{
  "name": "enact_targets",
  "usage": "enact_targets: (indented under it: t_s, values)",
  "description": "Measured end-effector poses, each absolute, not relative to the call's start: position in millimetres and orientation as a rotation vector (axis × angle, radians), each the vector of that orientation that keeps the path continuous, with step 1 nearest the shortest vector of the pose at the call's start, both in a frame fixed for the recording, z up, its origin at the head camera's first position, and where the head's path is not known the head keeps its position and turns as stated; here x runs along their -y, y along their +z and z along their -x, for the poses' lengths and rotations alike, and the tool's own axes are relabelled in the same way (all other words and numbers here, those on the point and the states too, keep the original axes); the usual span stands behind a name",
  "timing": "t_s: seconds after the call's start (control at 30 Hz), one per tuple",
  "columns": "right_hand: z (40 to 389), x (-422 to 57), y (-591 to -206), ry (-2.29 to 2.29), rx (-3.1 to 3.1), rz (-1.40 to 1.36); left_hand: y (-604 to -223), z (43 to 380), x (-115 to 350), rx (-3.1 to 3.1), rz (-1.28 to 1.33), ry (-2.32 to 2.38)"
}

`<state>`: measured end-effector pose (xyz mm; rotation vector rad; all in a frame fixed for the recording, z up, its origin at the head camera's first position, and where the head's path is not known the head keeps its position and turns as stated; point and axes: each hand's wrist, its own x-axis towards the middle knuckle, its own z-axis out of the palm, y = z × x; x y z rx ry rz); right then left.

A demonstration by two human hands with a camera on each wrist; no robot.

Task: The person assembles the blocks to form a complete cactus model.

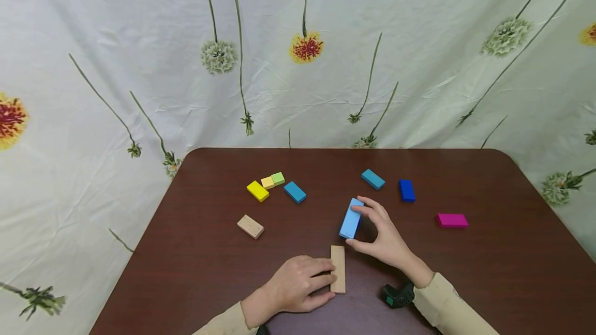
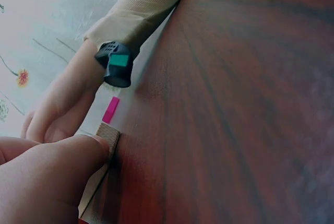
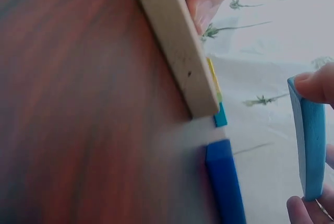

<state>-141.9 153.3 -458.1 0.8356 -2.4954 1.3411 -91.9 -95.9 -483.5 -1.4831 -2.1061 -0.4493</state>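
Note:
Both hands are at work near the front middle of the table. My left hand [image 1: 302, 283] rests at the left side of a plain wooden block [image 1: 339, 270], its fingertips and thumb on that block. In the left wrist view the thumb lies against one end of the wooden block [image 2: 108, 132]. My right hand [image 1: 384, 242] pinches a light blue block [image 1: 351, 218] lengthwise, thumb at the near end and fingers at the far end. The right wrist view shows this blue block [image 3: 313, 145] raised above the table, just beyond the wooden block [image 3: 172, 46].
On the brown table [image 1: 195, 273], a second wooden block [image 1: 250, 226] lies left. Behind it are a yellow block [image 1: 258, 191], small pale yellow [image 1: 267, 182] and green [image 1: 278, 178] pieces, and a blue block [image 1: 295, 192]. Another blue [image 1: 373, 179], a dark blue [image 1: 407, 190] and a magenta block [image 1: 452, 221] lie right.

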Motion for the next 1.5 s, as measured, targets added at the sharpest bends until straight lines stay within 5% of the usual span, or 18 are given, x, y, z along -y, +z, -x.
enact_targets:
  t_s: [0.63, 1.5]
  values:
    - [161, -113, -459, 1.444, 2.563, -0.934, -483, 92, 96, 2.102, 1.476, -0.433]
    - [174, -137, -468, 1.195, 2.759, -1.033, -483, 91, 96, 2.123, 1.478, -0.441]
